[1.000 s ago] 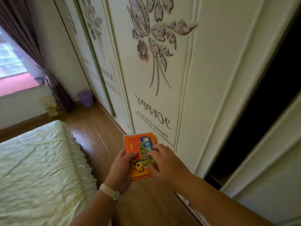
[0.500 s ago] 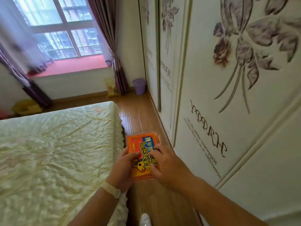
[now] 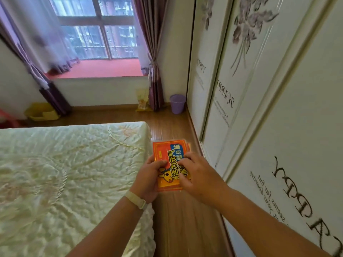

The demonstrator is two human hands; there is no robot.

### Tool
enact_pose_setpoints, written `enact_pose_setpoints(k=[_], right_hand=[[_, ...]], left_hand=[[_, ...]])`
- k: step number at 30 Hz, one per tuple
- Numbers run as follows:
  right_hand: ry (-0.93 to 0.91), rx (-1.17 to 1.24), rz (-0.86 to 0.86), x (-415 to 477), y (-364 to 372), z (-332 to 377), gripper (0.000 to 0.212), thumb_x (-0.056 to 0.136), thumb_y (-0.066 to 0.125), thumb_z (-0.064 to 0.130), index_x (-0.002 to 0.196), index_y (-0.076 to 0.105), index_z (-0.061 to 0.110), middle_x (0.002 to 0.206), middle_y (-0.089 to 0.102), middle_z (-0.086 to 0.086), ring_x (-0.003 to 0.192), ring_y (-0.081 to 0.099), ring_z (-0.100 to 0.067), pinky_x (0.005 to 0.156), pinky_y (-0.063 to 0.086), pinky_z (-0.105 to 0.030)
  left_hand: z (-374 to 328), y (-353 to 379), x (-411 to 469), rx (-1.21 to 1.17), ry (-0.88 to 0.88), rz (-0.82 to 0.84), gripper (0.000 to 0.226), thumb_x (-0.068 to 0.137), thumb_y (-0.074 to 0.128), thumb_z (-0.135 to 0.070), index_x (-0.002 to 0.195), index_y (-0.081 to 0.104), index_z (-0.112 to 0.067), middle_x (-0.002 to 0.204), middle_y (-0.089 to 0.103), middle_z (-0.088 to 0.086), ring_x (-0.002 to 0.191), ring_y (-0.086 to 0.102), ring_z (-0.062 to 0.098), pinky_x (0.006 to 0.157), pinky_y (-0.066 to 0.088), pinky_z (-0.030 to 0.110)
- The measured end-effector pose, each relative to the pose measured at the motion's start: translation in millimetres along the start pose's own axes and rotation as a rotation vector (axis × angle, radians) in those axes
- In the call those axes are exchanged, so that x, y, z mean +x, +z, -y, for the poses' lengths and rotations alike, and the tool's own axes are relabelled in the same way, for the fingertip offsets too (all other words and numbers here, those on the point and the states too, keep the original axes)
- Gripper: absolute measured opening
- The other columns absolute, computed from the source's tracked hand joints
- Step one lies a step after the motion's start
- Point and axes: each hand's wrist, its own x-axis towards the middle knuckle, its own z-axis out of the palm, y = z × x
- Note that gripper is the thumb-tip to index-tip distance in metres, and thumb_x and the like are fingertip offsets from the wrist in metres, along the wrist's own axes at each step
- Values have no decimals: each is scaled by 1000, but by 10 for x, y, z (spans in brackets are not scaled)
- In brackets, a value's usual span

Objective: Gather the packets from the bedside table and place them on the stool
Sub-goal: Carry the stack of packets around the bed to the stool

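Note:
A stack of orange packets with a blue label and a yellow cartoon animal is held flat in front of me, above the wooden floor between the bed and the wardrobe. My left hand, with a pale wristband, grips the stack's left edge. My right hand grips its right side, fingers lying over the front. Neither the bedside table nor a stool is in view.
A bed with a pale green cover fills the left. White wardrobe doors with flower prints line the right. A narrow strip of wooden floor runs ahead to a purple bin, a yellow bag and the window.
The view has swung left, from the wardrobe doors toward the bed and window. Both hands keep the same hold on the packets.

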Motion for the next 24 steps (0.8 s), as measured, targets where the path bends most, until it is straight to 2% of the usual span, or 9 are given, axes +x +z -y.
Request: enact_pose_setpoints(k=[3, 6, 11, 15, 19, 24], right_hand=[[-6, 29, 12, 368, 66, -32, 38, 92, 52, 36, 126, 48, 20, 128, 42, 5, 113, 42, -9, 94, 45, -24], [-37, 37, 32, 765, 145, -114, 38, 92, 53, 36, 126, 48, 19, 127, 42, 5, 111, 43, -8, 91, 44, -19], [-78, 38, 48, 1445, 328, -383, 37, 90, 56, 31, 123, 54, 13, 125, 47, -2, 110, 46, -14, 89, 42, -20], [-128, 42, 87, 2069, 473, -741, 37, 88, 58, 30, 121, 56, 12, 123, 50, -5, 109, 49, -18, 89, 49, -31], [-158, 79, 119, 2762, 530, -1144, 37, 90, 57, 30, 122, 54, 13, 126, 47, -2, 113, 44, -16, 90, 39, -20], [-202, 128, 144, 3541, 413, -1534, 37, 91, 54, 32, 123, 53, 14, 124, 46, -1, 113, 44, -17, 94, 44, -27]], left_hand=[[-217, -86, 291, -7, 15, -4, 37, 89, 55, 0, 126, 58, -3, 117, 67, 32, 92, 69, 42, 72, 60, 50], [-385, -177, 605, -13, 26, -25, 34, 89, 55, -1, 123, 61, -5, 112, 70, 29, 88, 70, 40, 72, 59, 50], [-618, -303, 1272, -23, 27, -93, 34, 89, 55, -2, 122, 62, -5, 112, 70, 29, 90, 70, 41, 72, 60, 49], [-777, -334, 1902, -40, 43, -153, 34, 88, 55, -1, 122, 62, -5, 110, 71, 28, 90, 70, 41, 76, 58, 52], [-1002, -224, 2547, -39, 66, -216, 35, 88, 55, 0, 123, 62, -4, 111, 70, 28, 91, 69, 42, 76, 59, 54], [-1370, -38, 3230, -10, 100, -274, 32, 89, 54, -1, 119, 64, -7, 105, 73, 24, 89, 71, 40, 82, 56, 59]])
